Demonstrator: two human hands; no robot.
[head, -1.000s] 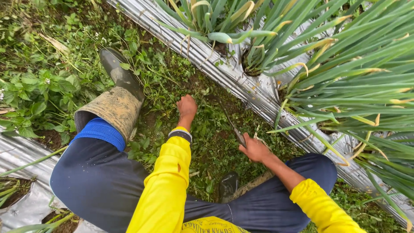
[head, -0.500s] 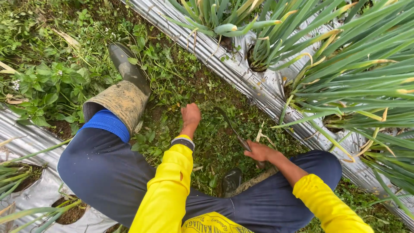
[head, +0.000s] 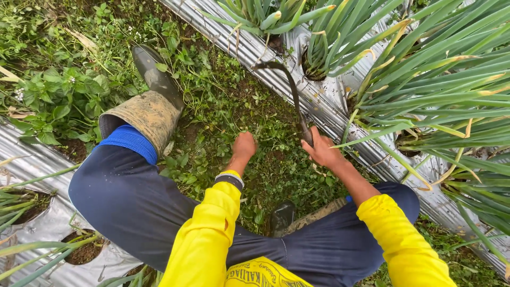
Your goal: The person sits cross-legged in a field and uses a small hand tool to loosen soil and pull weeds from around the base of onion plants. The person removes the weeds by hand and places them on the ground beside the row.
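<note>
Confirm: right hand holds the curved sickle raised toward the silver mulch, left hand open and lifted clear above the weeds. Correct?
Not quite. In the head view the left hand is down in the weeds, closed, not lifted clear. The rest holds: the right hand holds the curved sickle raised toward the silver mulch.

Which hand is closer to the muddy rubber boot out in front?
Left. The left hand is down in the weeds just beside the boot; the right hand holds a sickle farther away, near the silver mulch sheet.

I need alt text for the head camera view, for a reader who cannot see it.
A crouching person's right hand raises a curved sickle over low weeds, while the left hand presses into them. Green onion plants grow through silver mulch sheet alongside.
</note>
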